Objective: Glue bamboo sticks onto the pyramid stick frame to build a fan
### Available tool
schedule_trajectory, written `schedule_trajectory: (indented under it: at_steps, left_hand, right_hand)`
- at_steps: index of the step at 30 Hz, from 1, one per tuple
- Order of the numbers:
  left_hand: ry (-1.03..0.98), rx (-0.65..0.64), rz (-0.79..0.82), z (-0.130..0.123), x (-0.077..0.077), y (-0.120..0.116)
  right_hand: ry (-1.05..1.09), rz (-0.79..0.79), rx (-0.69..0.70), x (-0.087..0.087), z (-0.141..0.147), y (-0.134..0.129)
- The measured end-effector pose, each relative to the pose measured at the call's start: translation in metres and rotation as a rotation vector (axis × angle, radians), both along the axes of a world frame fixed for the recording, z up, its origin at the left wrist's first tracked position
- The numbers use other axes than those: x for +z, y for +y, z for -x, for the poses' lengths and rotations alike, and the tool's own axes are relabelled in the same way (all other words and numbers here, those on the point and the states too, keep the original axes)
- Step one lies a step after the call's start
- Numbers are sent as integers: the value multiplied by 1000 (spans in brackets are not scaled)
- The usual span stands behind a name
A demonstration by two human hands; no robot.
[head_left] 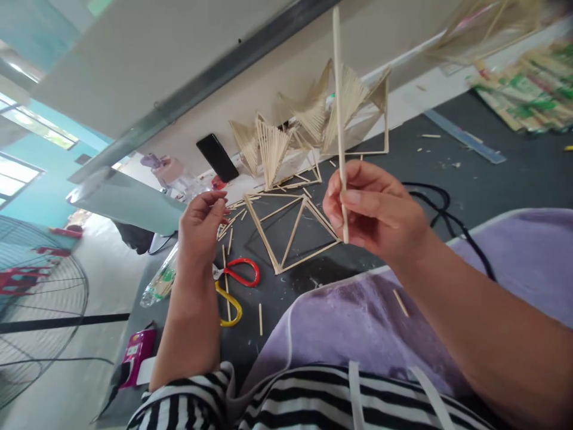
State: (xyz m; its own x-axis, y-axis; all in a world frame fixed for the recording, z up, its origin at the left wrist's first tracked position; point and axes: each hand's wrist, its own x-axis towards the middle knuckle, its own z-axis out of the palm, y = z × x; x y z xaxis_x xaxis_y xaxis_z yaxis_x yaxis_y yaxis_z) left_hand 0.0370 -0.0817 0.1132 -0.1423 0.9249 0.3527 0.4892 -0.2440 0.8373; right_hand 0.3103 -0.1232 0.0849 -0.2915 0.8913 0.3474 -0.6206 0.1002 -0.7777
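Observation:
My right hand (376, 209) pinches a long pale wooden chopstick (339, 113) near its lower end and holds it upright. Past it on the dark table lies a flat frame of glued sticks (292, 236), with a diagonal piece inside. My left hand (202, 224) is raised to the left of this frame, fingers curled and thumb against them. Whatever may be between those fingertips is too small to make out. Scissors (244, 273) with one red and one yellow handle loop lie beside the left forearm, among short cut stick pieces (260, 319).
Fan-shaped stick models (273, 149) stand along the wall behind, near a black phone (218, 157). To the right are a clear ruler (465, 136), packs of chopsticks (532, 86) and a black cord (461, 227). A purple cloth (349, 322) covers the near edge. At far left stands a wire fan (40, 310).

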Motion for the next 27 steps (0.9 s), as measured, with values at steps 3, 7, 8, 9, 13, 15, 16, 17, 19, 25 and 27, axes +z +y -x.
schedule_trajectory:
  at_steps: [3,7,8,9,13,15,16,17,19,25,27]
  left_hand:
    - [97,-66,43,-10,3,6]
    - [182,-80,89,-22,7,12]
    - [187,-74,85,-25,6,13]
    - [190,-68,85,-26,6,14]
    - [206,-47,93,-27,2,16]
    - [226,-40,105,-25,1,16]
    - [242,-32,95,-24,1,15]
    - [267,-19,68,-23,2,14]
    - [350,11,-44,-24,5,8]
    - [719,-202,-329,-47,12,-18]
    - [739,-294,-355,-56,11,-25]
  right_hand:
    - [-29,40,-23,-4,3,1]
    - [-15,48,-29,-4,3,1]
    - [-5,43,-26,-3,3,0]
    - [1,39,-21,-3,3,0]
    - [6,41,3,-2,3,0]
    - [0,47,17,-3,4,0]
    - [-1,48,21,-4,5,0]
    - [0,46,22,-5,6,0]
    - [12,35,15,-7,6,1]
    - [32,-78,0,-9,0,7]
    - [39,-124,-17,-8,-6,10]
